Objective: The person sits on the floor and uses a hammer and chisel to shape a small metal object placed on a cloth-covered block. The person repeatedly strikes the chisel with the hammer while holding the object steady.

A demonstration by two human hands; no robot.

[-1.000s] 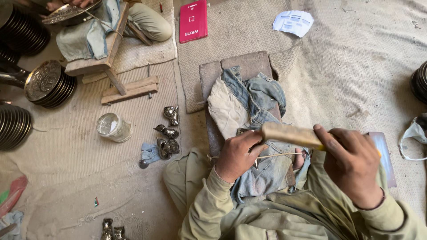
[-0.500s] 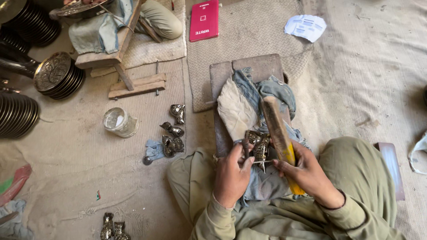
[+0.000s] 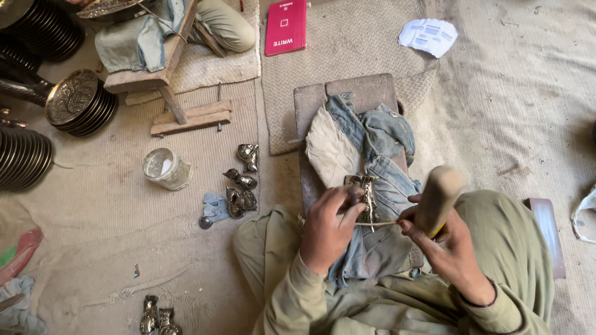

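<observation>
Head view:
Landmark: denim cloth padding the work block.
Metal piece: on the denim, cushioned there for working.
Left hand: fingers closed on the piece, bracing it steady.
Right hand: wrapped round a wooden mallet, raised just right of the piece; thin rod lies between hands.
Spare metal pieces: left of the denim, within reach.
</observation>
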